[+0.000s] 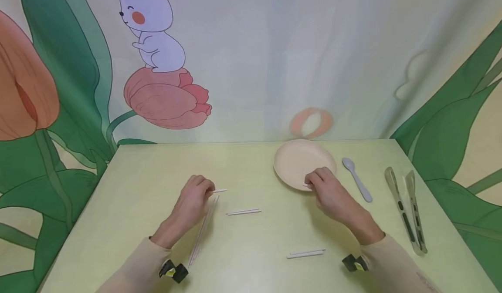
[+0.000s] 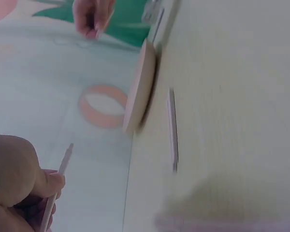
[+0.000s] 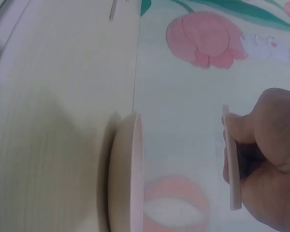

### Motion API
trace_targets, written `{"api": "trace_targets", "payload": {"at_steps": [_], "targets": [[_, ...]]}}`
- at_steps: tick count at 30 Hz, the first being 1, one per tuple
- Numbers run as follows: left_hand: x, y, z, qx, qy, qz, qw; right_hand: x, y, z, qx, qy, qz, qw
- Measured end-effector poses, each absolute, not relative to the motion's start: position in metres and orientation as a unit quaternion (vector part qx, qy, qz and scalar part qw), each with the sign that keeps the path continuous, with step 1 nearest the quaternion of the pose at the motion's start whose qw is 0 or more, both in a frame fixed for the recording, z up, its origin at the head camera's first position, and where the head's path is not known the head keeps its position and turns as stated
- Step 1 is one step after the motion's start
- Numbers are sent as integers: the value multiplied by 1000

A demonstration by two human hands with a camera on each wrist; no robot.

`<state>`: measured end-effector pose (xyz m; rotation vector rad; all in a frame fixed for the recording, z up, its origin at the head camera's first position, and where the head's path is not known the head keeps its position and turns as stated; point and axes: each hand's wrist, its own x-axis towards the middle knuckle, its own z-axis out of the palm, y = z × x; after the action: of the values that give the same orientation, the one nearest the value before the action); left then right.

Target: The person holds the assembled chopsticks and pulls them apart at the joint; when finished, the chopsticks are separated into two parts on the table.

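Note:
My left hand (image 1: 192, 199) pinches a short, thin white stick (image 2: 63, 166) between thumb and fingers, above the left half of the table. Just below that hand lie several long thin sticks (image 1: 201, 236), slanting towards the front. In my right hand (image 1: 328, 193) is another short white stick (image 3: 233, 169), pinched and raised over the near right rim of a round beige plate (image 1: 288, 164). Short white sticks (image 1: 244, 212) lie side by side between the two hands. More short sticks (image 1: 306, 254) rest nearer the front, below the right hand.
A grey spoon (image 1: 357, 180) lies right of the plate. Further right is a pair of tongs (image 1: 401, 212) with its arms spread, close to the table's right edge. Behind the table (image 1: 157, 166) hangs a curtain (image 1: 243, 66) printed with a rabbit and tulips.

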<state>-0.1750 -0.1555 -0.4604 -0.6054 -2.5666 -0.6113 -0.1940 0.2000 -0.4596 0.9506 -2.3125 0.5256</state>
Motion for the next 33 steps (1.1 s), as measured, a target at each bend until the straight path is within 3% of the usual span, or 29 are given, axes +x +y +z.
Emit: {"api": "trace_targets", "payload": {"at_steps": [4,23,33], "targets": [[-177,-149,-459,-258,-916,-243,187,-194,195,-457,395,-860,201,252],[-181,-134,-464,-257,-912,-248,202,-186,183,-454,391,-874,179,225],[-183,-127,-470,-240,-921,-253,172,-178,182,-452,387,-880,181,207]]}}
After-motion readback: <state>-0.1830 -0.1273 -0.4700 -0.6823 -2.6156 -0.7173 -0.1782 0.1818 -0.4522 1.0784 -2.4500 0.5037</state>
